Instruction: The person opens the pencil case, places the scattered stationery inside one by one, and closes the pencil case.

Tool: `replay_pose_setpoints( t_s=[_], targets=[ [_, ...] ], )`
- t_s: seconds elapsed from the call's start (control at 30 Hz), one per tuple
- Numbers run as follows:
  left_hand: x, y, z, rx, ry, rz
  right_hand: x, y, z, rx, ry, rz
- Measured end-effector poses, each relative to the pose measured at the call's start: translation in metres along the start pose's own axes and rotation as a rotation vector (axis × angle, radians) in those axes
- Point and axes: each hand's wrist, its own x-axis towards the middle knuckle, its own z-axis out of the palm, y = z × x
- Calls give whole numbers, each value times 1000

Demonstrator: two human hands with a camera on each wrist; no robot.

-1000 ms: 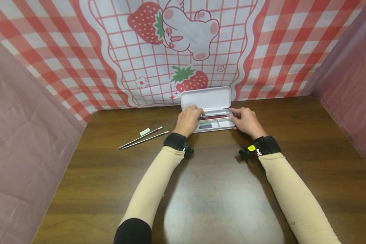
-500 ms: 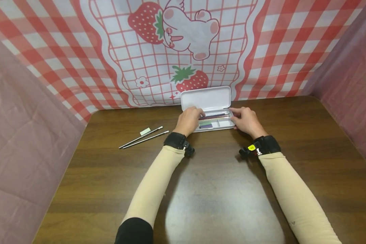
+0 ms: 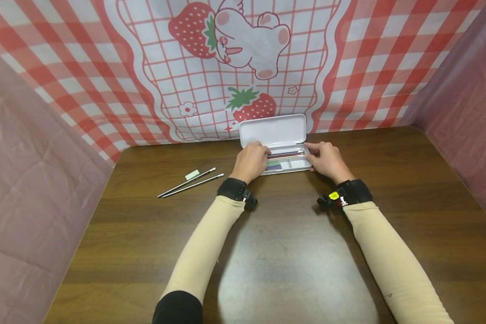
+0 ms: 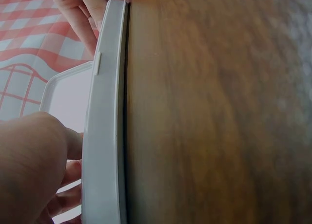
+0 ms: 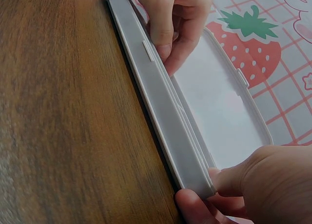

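Note:
A white pencil case (image 3: 273,131) lies at the table's back with its lid standing up against the cloth. Several pencils (image 3: 285,155) rest lengthwise inside, and a green and purple block (image 3: 273,166) sits in the front section. My left hand (image 3: 249,162) reaches over the case's left end. In the right wrist view, the left thumb and finger (image 5: 168,48) point down behind the front wall, tips hidden; I cannot tell whether they pinch a pencil. My right hand (image 3: 328,159) grips the right end, thumb (image 5: 226,180) above and a fingertip (image 5: 192,204) low at the corner.
Left of the case, two silvery pencils (image 3: 198,182) (image 3: 182,185) and a pale green eraser (image 3: 192,175) lie on the brown wooden table (image 3: 299,252). A red-and-white checked cloth (image 3: 368,67) hangs behind, and pink cloths (image 3: 32,180) hang at both sides.
My left fingers have shifted slightly rightward over the case, and the pencils inside have moved a little against one another. The right hand keeps its hold in the same place.

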Motion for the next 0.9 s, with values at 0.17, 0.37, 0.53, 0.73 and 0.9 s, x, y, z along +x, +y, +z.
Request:
replay_pose_setpoints(
  t_s=[0.17,0.37,0.53,0.73,0.9],
  targets=[
    [0,0,0,-8,6,-1,-1,-1,0,4,2,3],
    [-1,1,0,-26,4,1,0,-1,0,3,-8,10],
    [-1,1,-2,-39,6,4,0,0,1,7,-29,25],
    [-3,2,-4,-42,13,12,1,1,1,-1,-26,13],
    [-4,2,-5,-39,17,19,1,0,1,-4,-26,10]
  ],
)
